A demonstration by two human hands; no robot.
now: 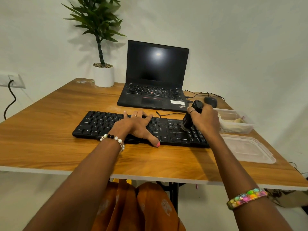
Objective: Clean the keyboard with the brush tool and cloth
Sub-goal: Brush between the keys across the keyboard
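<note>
A black wired keyboard (100, 124) lies across the wooden table (50, 147) in front of me. My left hand (136, 125) rests flat on its middle keys, fingers spread and the thumb at the near edge. My right hand (204, 120) grips a black brush tool (191, 116), tilted, with its bristles down on the keys near the right end of the keyboard. A pale cloth (237, 121) seems to lie inside a clear plastic box at the right; I cannot tell for sure.
An open black laptop (155, 80) stands behind the keyboard, with a black mouse (210, 101) and cables to its right. A potted plant (103, 72) is at the back left. The clear plastic box (246, 129) and its lid (248, 150) sit at the right edge.
</note>
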